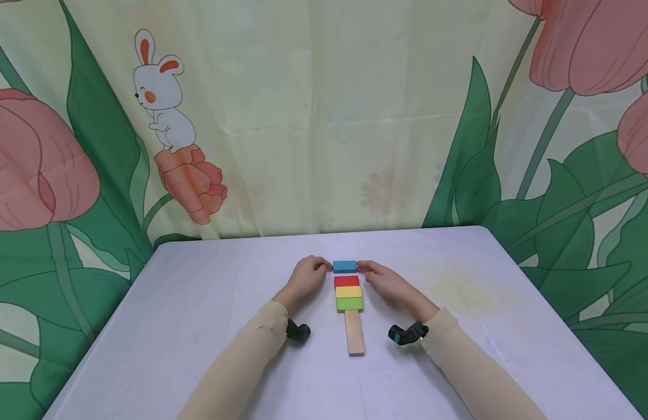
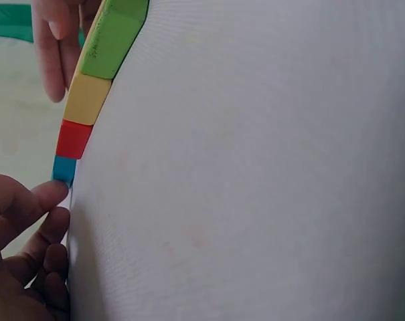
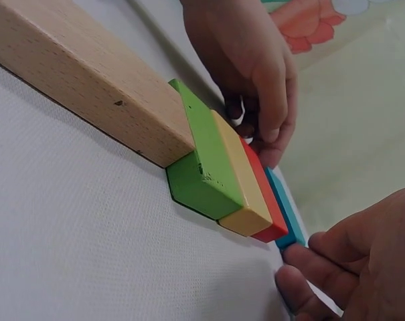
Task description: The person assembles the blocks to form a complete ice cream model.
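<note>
At the far end of a row of wooden blocks lies a blue block (image 1: 344,266), slightly apart from the rest in the head view. My left hand (image 1: 309,275) touches its left end with a fingertip, the other fingers loosely bent. On the opposite end, fingertips of my right hand (image 1: 385,281) rest against the block. Nearer to me, a red block (image 1: 347,281), a yellow block (image 1: 348,292) and a green block (image 1: 349,304) lie side by side. A long plain wood block (image 1: 354,332) extends from the green one towards me, touching it in the right wrist view.
A white cloth covers the table (image 1: 198,326), with a faint yellowish stain (image 1: 462,289) at the right. Behind the far edge hangs a curtain (image 1: 324,116) printed with tulips and a rabbit. Both wrists wear black straps with small cameras (image 1: 407,334).
</note>
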Action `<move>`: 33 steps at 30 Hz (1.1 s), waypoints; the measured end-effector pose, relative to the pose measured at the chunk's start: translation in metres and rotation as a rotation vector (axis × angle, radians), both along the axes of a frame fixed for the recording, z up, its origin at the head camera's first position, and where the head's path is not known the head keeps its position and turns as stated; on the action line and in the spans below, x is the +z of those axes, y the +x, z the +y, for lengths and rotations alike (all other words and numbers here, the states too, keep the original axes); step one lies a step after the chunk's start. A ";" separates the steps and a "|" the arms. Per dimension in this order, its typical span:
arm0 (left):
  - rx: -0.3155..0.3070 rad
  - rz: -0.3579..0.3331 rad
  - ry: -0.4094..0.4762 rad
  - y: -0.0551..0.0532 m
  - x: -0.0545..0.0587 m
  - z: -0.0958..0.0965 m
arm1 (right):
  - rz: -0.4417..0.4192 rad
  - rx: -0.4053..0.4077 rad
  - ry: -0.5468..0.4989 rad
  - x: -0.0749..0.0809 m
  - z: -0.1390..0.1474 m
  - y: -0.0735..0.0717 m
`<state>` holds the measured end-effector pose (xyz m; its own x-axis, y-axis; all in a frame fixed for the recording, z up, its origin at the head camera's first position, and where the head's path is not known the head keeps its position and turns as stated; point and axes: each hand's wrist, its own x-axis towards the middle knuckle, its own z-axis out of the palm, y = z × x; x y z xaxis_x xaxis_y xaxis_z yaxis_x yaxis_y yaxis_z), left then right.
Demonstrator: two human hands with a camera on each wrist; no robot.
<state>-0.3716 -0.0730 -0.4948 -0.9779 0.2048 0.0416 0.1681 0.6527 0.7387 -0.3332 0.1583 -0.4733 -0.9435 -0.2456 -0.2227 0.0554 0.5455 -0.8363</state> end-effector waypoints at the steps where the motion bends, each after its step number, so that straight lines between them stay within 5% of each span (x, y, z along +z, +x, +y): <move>1: 0.000 0.000 0.000 0.001 0.000 0.000 | -0.002 -0.001 -0.003 0.000 0.000 0.000; 11: -0.023 0.023 0.005 0.007 0.005 -0.001 | -0.015 -0.014 -0.021 -0.004 0.001 -0.001; 33: 0.019 -0.061 0.036 0.011 0.005 -0.002 | 0.012 -0.023 -0.023 -0.006 0.005 -0.003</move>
